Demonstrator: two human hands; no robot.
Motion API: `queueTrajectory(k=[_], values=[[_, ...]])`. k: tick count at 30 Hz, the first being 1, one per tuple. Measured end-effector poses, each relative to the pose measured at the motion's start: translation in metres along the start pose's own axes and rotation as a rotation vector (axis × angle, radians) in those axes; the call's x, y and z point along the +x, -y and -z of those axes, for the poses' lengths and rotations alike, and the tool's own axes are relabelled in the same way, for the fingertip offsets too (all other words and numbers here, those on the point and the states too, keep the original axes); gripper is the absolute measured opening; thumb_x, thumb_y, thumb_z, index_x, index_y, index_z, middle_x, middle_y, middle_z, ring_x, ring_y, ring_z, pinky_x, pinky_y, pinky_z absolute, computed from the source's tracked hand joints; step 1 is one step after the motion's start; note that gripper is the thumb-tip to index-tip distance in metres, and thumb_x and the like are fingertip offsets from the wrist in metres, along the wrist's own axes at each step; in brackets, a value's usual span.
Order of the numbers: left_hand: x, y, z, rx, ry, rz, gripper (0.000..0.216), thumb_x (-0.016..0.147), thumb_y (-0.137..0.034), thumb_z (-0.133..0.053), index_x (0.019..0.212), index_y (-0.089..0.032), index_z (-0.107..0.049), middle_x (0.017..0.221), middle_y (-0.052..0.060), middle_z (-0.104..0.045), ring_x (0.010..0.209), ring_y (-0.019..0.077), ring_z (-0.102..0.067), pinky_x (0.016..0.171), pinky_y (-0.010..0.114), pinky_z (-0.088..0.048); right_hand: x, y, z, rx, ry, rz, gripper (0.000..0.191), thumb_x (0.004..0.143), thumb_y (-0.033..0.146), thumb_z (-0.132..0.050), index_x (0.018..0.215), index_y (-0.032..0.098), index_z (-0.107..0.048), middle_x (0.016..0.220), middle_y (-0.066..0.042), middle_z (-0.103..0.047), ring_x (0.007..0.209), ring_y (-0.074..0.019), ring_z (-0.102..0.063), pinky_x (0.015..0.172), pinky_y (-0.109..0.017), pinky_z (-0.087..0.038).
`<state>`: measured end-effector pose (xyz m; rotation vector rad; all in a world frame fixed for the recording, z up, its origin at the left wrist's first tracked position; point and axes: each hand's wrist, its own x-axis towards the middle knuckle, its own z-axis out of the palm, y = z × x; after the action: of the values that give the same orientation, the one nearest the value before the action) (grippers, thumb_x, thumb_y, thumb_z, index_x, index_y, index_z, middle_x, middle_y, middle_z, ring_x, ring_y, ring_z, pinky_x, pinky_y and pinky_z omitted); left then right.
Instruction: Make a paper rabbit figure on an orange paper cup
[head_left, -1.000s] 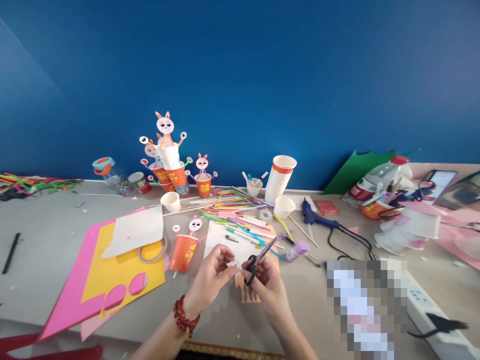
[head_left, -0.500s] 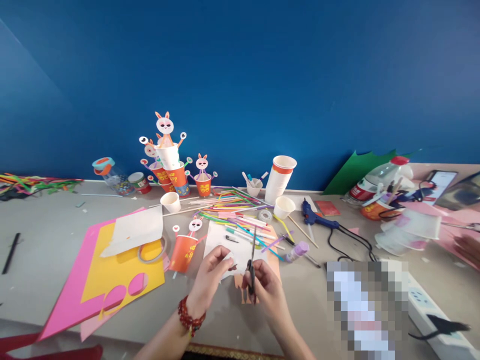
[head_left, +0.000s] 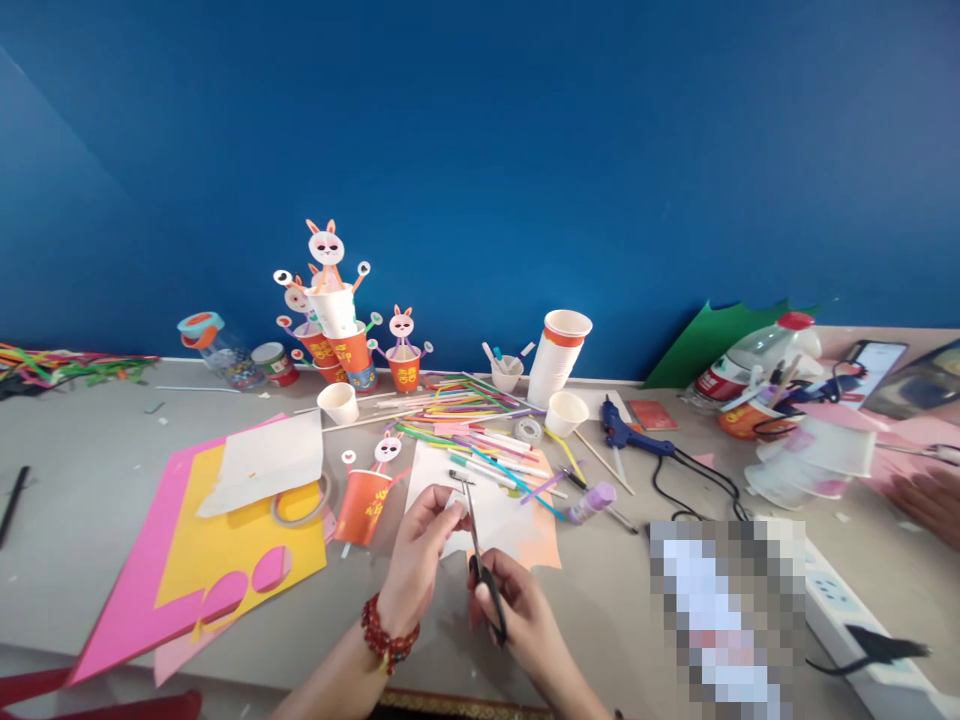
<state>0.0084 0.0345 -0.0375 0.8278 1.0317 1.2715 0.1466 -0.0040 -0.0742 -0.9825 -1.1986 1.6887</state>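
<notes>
Gripping the scissors (head_left: 477,548) in my right hand (head_left: 521,615), fingers closed through the handles, blades pointing to 12 o'clock; my left hand (head_left: 420,560) pinches a small white paper piece (head_left: 454,503) just beside the blades; orange cup (head_left: 362,505) lies at 10 o'clock of that hand

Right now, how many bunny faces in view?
4: top face on the cup pile; left face in it; face right of it; face on the tipped cup. More may hide.
</notes>
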Motion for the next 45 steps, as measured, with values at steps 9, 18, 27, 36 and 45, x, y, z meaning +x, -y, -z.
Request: queueTrajectory(k=[9, 18, 27, 36, 45], values=[[-0.002, 0.0, -0.003, -0.05, -0.007, -0.01, 0.018, 0.083, -0.033, -0.066, 0.079, -0.017, -0.059, 0.077, 0.001, -0.059, 0.079, 0.0146, -0.057, 0.079, 0.027, -0.046, 0.0, -0.005, -0.001, 0.003, -0.011, -0.006, 0.043, 0.081, 0.061, -0.064, 0.076, 0.021, -0.048, 0.053, 0.007, -0.052, 0.04, -0.0058, -0.031, 0.04, -0.019, -0.024], [-0.003, 0.001, -0.004, -0.078, -0.013, -0.036, 0.016, 0.084, -0.031, -0.066, 0.079, -0.017, -0.06, 0.077, 0.001, -0.058, 0.08, 0.0152, -0.056, 0.079, 0.028, -0.045, 0.003, -0.012, 0.002, 0.005, -0.001, 0.011, 0.043, 0.081, 0.059, -0.065, 0.075, 0.02, -0.047, 0.053, 0.006, -0.052, 0.046, -0.0074, -0.038, 0.045, -0.02, -0.029], [-0.002, 0.003, -0.004, -0.032, -0.006, -0.031, 0.014, 0.085, -0.029, -0.064, 0.078, -0.017, -0.06, 0.078, 0.001, -0.058, 0.082, 0.0159, -0.056, 0.08, 0.028, -0.045, 0.001, -0.006, 0.003, 0.017, -0.017, -0.007, 0.045, 0.08, 0.06, -0.065, 0.072, 0.021, -0.044, 0.052, 0.008, -0.045, 0.046, -0.0078, -0.039, 0.047, -0.02, -0.03], [-0.002, 0.003, -0.002, -0.021, 0.003, 0.01, 0.015, 0.085, -0.03, -0.063, 0.078, -0.018, -0.059, 0.077, 0.001, -0.059, 0.083, 0.0161, -0.056, 0.081, 0.028, -0.045, 0.001, -0.011, 0.006, 0.001, 0.005, 0.009, 0.046, 0.081, 0.062, -0.063, 0.072, 0.02, -0.046, 0.05, 0.007, -0.047, 0.042, -0.0065, -0.035, 0.043, -0.02, -0.026], [-0.002, 0.004, -0.001, -0.032, 0.019, 0.016, 0.015, 0.085, -0.03, -0.063, 0.078, -0.017, -0.059, 0.078, 0.002, -0.059, 0.081, 0.016, -0.056, 0.08, 0.028, -0.045, -0.001, -0.014, 0.007, -0.023, -0.005, 0.013, 0.047, 0.081, 0.063, -0.061, 0.07, 0.021, -0.044, 0.051, 0.007, -0.047, 0.042, -0.0066, -0.037, 0.043, -0.02, -0.028]])
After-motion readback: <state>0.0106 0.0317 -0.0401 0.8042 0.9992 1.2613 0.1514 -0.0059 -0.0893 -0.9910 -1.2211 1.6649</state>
